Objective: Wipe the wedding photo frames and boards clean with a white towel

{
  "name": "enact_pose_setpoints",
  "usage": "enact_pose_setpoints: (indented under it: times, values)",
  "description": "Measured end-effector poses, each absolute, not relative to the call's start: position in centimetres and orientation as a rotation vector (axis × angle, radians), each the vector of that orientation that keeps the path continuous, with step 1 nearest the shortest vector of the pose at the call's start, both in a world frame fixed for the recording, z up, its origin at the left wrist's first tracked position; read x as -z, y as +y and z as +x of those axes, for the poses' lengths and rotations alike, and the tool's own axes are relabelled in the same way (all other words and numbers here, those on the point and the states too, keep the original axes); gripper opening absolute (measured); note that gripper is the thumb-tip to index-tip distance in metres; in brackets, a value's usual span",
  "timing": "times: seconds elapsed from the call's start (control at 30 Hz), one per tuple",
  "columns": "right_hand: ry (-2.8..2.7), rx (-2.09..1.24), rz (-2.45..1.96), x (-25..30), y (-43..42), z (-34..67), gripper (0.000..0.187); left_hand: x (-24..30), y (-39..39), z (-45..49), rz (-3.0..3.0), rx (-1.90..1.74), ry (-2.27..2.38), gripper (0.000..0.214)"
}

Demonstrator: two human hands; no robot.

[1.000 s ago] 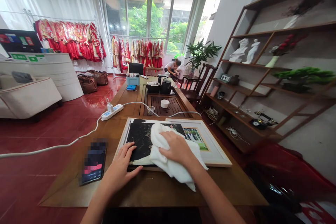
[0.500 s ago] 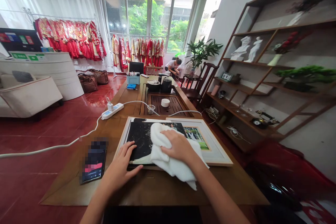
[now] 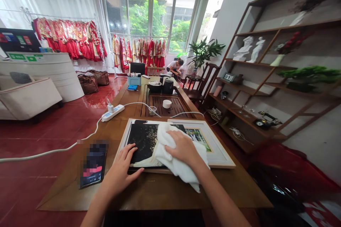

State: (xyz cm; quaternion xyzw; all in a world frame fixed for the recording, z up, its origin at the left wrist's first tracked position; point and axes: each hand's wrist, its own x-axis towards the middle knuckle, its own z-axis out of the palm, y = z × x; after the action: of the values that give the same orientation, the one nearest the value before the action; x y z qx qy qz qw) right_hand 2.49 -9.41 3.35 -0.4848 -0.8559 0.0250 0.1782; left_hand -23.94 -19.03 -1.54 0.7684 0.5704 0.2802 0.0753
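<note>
A framed photo with a dark picture [image 3: 141,143] lies flat at the near end of the wooden table [image 3: 160,195]. My left hand [image 3: 124,165] rests spread on its lower left corner, fingertips on the dark surface and thumb along the near edge. Under my right hand [image 3: 183,149] a bunched white cloth [image 3: 165,156] is gripped and pressed on the picture's right part. Part of the picture is hidden by the cloth. A second photo frame [image 3: 222,156] with a pale mat and a small outdoor photo [image 3: 198,138] lies partly beneath, to the right.
Left of the frames lies a phone [image 3: 93,165], with a power strip [image 3: 113,112] and its white cord beyond. Farther back are a tea tray [image 3: 181,108] with a white cup [image 3: 167,104] and a blue box [image 3: 134,79]. A person [image 3: 175,66] bends down near the windows. Shelves [image 3: 266,62] stand right.
My right hand has slid the cloth slightly to the right, so more of the dark picture shows. My left hand keeps its place on the frame.
</note>
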Motion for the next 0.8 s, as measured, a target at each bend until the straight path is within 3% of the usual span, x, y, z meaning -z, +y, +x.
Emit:
enact_pose_setpoints:
  times: [0.33,0.47,0.8]
  values:
    - [-2.607,-0.222,-1.029,-4.6,-12.1,-2.9,0.052,1.7,-19.0,-24.0,2.296,-0.809,1.652,0.063]
    - [-2.543,-0.201,-1.13,-4.0,-10.6,-0.8,0.053,1.8,-19.0,-24.0,2.308,-0.816,1.689,0.054]
    - [-2.205,0.012,-1.683,-2.7,-6.4,6.4,0.051,1.3,-18.9,-23.9,2.323,-0.856,1.718,0.054]
